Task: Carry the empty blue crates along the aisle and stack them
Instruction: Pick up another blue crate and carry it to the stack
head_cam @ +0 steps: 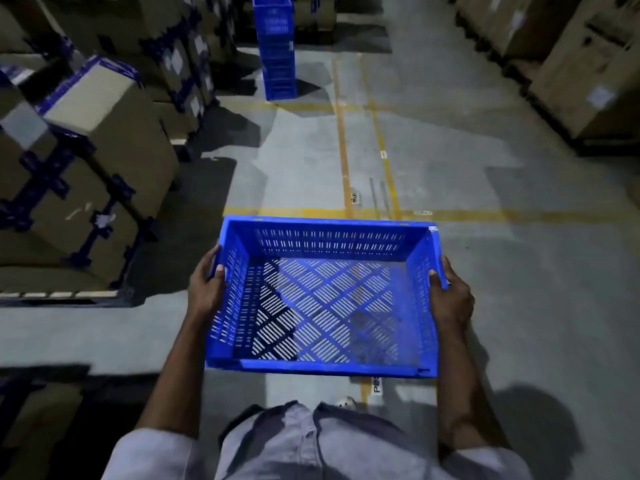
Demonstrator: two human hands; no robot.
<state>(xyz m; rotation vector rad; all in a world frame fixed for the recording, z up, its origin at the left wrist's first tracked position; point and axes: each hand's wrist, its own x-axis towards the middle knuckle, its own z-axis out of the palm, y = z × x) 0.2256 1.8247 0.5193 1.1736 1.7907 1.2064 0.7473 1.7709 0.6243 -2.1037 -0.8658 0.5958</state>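
Observation:
I hold an empty blue slotted crate [322, 367] level in front of my waist, above the grey floor. My left hand [206, 287] grips its left wall, thumb inside the rim. My right hand [450, 296] grips the right wall the same way. Nothing lies in the crate; the floor shows through its perforated bottom. Far ahead up the aisle stands a tall stack of blue crates [275, 46] on the floor, its top cut off by the frame edge.
Cardboard boxes with blue tape [86, 161] are piled on pallets along the left. More brown cartons [568, 57] line the right side. Yellow floor lines [346, 161] run up the aisle and cross it. The concrete aisle floor [450, 150] stretches between the two rows.

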